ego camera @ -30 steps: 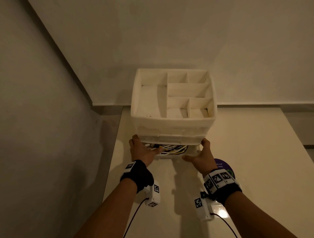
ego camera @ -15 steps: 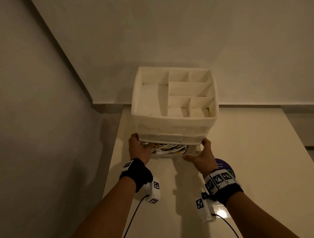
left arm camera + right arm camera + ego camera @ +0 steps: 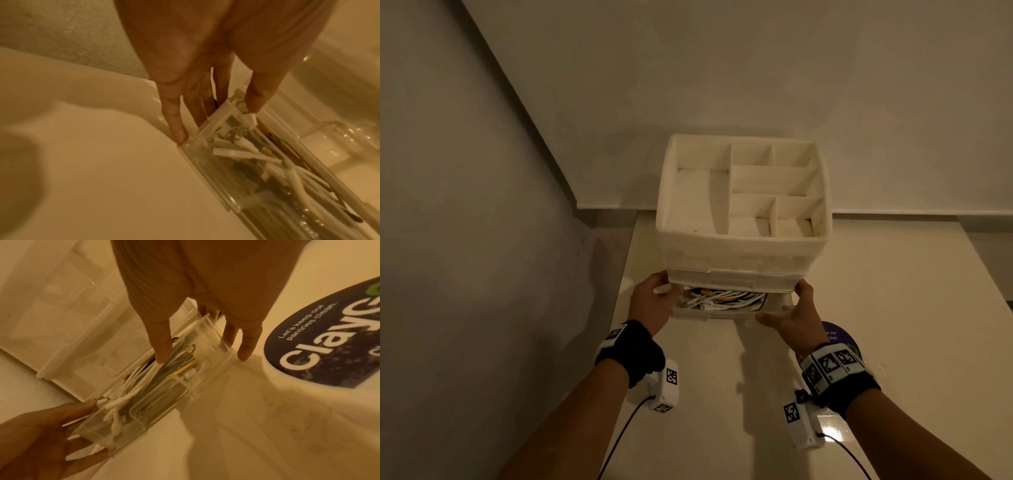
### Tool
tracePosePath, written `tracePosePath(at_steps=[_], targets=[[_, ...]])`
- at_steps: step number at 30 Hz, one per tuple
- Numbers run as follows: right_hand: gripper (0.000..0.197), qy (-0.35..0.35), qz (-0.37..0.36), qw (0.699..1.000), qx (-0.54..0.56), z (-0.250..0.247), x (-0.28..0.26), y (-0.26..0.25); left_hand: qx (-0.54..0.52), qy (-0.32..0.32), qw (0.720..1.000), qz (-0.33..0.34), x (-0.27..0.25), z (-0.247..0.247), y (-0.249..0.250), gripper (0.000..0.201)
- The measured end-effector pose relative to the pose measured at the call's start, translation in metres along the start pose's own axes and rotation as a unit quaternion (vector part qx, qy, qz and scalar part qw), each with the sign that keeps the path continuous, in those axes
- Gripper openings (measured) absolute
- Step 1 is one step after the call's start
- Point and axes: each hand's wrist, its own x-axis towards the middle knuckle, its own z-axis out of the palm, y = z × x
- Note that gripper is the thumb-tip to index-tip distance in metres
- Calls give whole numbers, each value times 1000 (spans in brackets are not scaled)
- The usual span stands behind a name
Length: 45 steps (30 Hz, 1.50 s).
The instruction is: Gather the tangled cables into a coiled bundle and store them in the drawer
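Over the last second the clear drawer (image 3: 722, 310) has slid further into the white organiser (image 3: 743, 253), so that less of the cable bundle (image 3: 722, 298) shows at its mouth than before, and the left hand (image 3: 650, 305) has shifted from resting partly over the cables to the drawer's left front corner; the right hand (image 3: 792, 313) has kept its place at the right front corner; judged from this, the coiling is done, the cables are stowed, and only the last push to close the drawer is left. The left hand pinches the drawer corner, its thumb (image 3: 259, 92) on the rim and its fingers (image 3: 174, 123) down the outer side wall; the right hand straddles the other end wall with nearly straight fingers, its thumb (image 3: 160, 344) reaching inside against the cables and its other fingers (image 3: 246, 344) outside, touching the table (image 3: 893, 291). The drawer is thin, glossy, see-through plastic with rounded corners and a lipped rim; the cables are mostly smooth white cords with stubby plug ends, plus a yellow one and what looks like a dark braided one, lying in loose loops. The organiser is matt, off-white, boxy, its open top split into several compartments, and stands at the table's rear edge against the wall; the table is pale and faintly glossy, with a dark round sticker (image 3: 329, 344) near its right side, just beside the right hand.
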Motion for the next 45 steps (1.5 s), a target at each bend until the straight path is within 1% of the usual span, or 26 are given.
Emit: tracePosePath(at_steps=[2,3,5,7,8,10,12,13,14,16,17,18,20,22,25,30,34,37,41,45], targets=[[93,-1,0,1000,2,1,0,-1,18,9,1000,-10,4,2,4,40],[93,-3,2,1000,3,1,0,-1,47,15,999,-2,5,4,6,43],[94,-1,2,1000,0,1,0,-3,84,43,995,12,6,9,11,42],[95,1,0,1000,-8,1,-1,-4,76,68,995,16,4,14,15,41],[95,3,-1,1000,-13,0,-2,-5,71,70,995,16,2,15,15,41],[94,1,3,1000,-24,-3,-9,-8,46,43,998,6,-5,12,9,42],[93,-13,1,999,-46,-8,-12,-10,-1,-17,1000,-9,-10,3,3,45],[92,-23,-1,998,-66,-11,-13,-10,-3,-50,999,-7,-13,-3,0,51],[91,-29,-7,995,-92,-15,-14,-12,21,-78,997,2,-16,-9,-3,60],[88,-30,-22,988,-153,-22,-14,-13,121,-119,985,43,-20,-15,-4,73],[85,-27,-29,983,-177,-24,-13,-14,164,-131,975,68,-22,-16,-4,77],[81,-21,-39,980,-196,-26,-12,-15,180,-134,971,85,-23,-15,-4,79],[76,-10,-49,974,-219,-27,-10,-17,172,-113,975,89,-21,-11,-5,77],[73,1,-49,971,-233,-27,-7,-15,155,-73,983,70,-17,-6,-6,72],[64,28,-57,964,-257,-23,-4,-12,172,-25,983,58,-12,0,-9,57],[44,91,-42,969,-226,-13,0,-12,188,32,980,55,-6,8,-6,36],[37,114,-24,971,-209,-9,3,-14,202,53,977,52,-2,12,-1,25],[33,126,-12,974,-189,-7,4,-16,209,60,975,50,3,11,0,26],[32,129,-10,977,-172,-5,4,-16,216,53,974,37,6,11,0,26],[32,117,-14,979,-169,-7,3,-19,199,49,978,38,2,12,2,24]])
